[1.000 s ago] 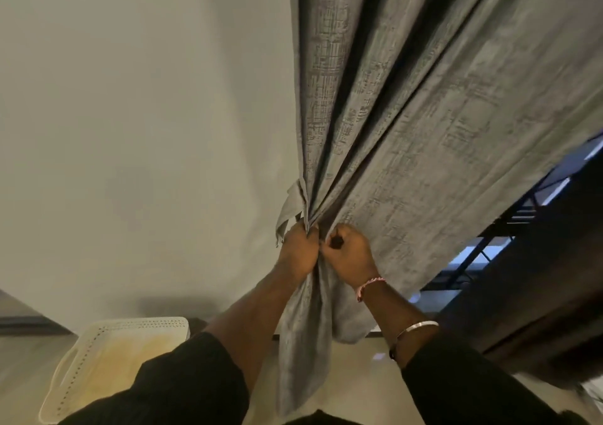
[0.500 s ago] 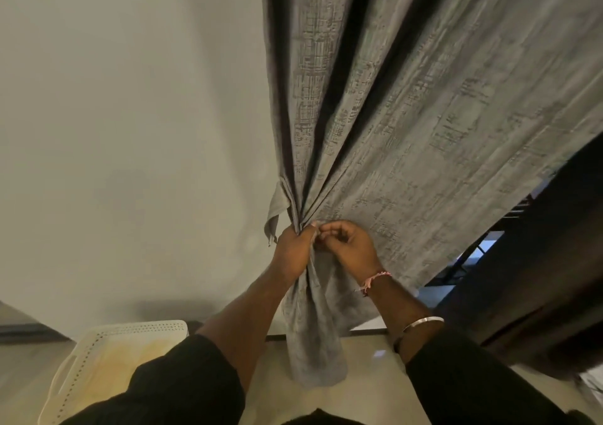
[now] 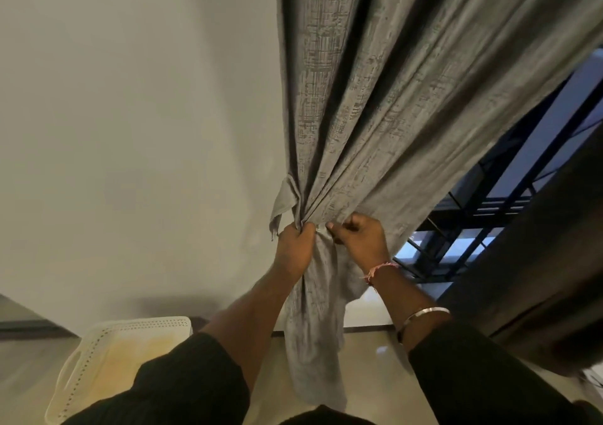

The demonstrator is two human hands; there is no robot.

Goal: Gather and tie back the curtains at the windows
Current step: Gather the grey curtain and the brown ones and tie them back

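Grey textured woven curtain point(image 3: 375, 104) hanging from 12 o'clock, folds drawn down and pinched into a narrow waist just below centre of view. Left hand point(image 3: 295, 248) clamped around gathered waist, fingers curled tight into cloth. Right hand point(image 3: 360, 240) immediately at 3 o'clock of left, fingers curled and pinching cloth at same gather; fingertips of both hands nearly touching. Small grey fabric flap, seemingly a tie-back end point(image 3: 283, 206), sticking out at 10 o'clock of left hand, against plain off-white wall point(image 3: 130, 147). Lower curtain tail hanging loose between forearms toward 6 o'clock. Pink thread band point(image 3: 378, 269) on right wrist, silver metal bangle point(image 3: 422, 315) further down forearm. Black sleeves point(image 3: 182, 382) pushed up on both arms. Dark-framed window with bars point(image 3: 483, 215) exposed at 3 o'clock of hands. White perforated plastic basket point(image 3: 98, 353) on floor at 7 o'clock.
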